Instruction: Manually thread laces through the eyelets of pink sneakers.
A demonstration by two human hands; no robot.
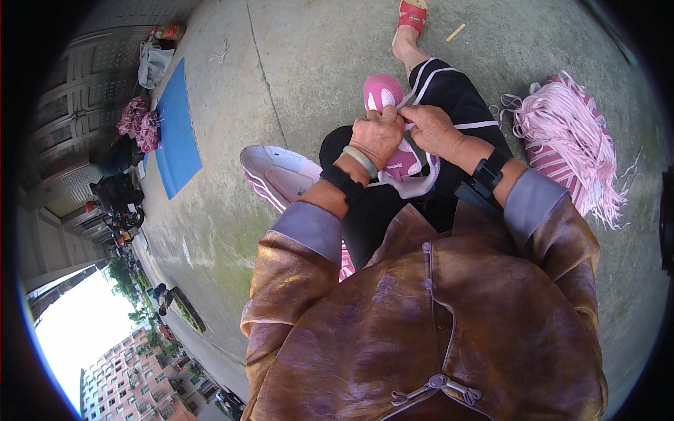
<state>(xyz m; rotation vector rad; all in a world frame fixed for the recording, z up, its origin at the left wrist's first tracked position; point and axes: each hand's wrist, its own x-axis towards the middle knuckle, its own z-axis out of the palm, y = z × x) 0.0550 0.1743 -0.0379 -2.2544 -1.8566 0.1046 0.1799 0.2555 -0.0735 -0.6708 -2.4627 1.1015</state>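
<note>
**Lacing a pink shoe on the lap, partway done**

Both hands work on one pink-and-white shoe (393, 151) resting on the person's lap, just right of frame centre. Left hand (377, 135) sits at 9 o'clock of the shoe's top, fingers pinched together on a thin white lace (408, 125). Right hand (434, 130) is at 3 o'clock of it, fingers also pinched on the lace or the eyelet edge; the exact contact is hidden by knuckles. The two grips touch each other over the shoe's upper.

Progress, as a judgement: lacing looks mid-way. How many eyelets are threaded cannot be told, since the hands cover them. A second shoe (277, 175), pink and white, lies on the concrete floor (295, 63) at 9 o'clock of the lap, opening up, no lace seen in it, so it looks not yet done.

Counts: two shoes of this kind in view; one big bundle of pink laces (569, 144) on the floor at 3 o'clock; one blue mat (175, 133) at 10 o'clock; one red sandal (413, 14) on the foot at 12 o'clock.
</note>
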